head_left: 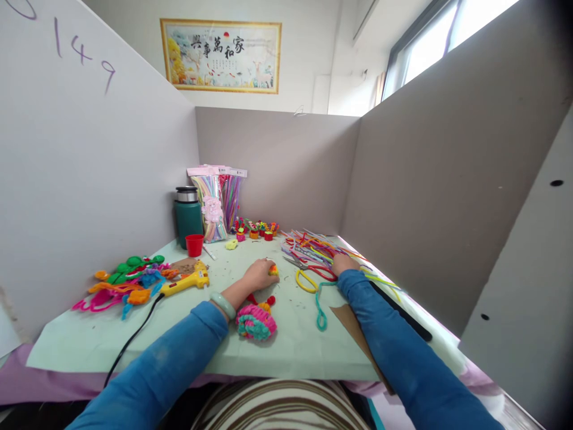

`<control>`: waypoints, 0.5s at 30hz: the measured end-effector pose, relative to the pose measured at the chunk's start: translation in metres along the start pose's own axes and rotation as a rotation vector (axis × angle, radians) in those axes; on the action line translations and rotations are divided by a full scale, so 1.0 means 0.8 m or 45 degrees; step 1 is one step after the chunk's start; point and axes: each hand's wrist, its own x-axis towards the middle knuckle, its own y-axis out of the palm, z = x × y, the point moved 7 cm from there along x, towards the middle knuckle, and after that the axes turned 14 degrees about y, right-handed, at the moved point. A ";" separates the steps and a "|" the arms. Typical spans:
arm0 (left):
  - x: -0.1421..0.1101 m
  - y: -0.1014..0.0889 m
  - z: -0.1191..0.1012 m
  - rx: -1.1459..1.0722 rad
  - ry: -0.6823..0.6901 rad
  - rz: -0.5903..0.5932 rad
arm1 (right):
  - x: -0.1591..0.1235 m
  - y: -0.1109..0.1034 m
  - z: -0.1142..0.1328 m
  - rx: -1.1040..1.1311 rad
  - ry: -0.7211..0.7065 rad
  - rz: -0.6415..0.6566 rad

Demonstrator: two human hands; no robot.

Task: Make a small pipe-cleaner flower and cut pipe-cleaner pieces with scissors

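My left hand (258,276) is closed on a small yellow and orange fuzzy piece (273,271) over the middle of the table. Just below that wrist sits a pink and turquoise pipe-cleaner bundle (256,322), with red and orange bits at its top. My right hand (344,263) reaches to the edge of a loose pile of coloured pipe cleaners (308,243); its fingers are mostly hidden. Beside it lie scissors with red handles (323,273) and a yellow handle loop (306,281). A looped teal pipe cleaner (321,310) lies nearer to me.
On the left are a yellow glue gun (188,282) with a black cord and a heap of coloured fuzzy pieces (129,278). A red cup (194,245), green bottle (188,216), packs of pipe cleaners (212,206) and small finished pots (257,230) stand behind. Grey partitions (277,161) enclose the table.
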 end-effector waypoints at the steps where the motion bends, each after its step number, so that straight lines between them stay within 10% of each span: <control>1: 0.000 0.000 0.000 0.001 -0.001 0.000 | -0.001 0.001 0.000 -0.069 0.007 0.017; 15: -0.001 -0.002 -0.001 0.000 -0.024 0.012 | -0.006 -0.038 0.007 -0.017 -0.015 -0.259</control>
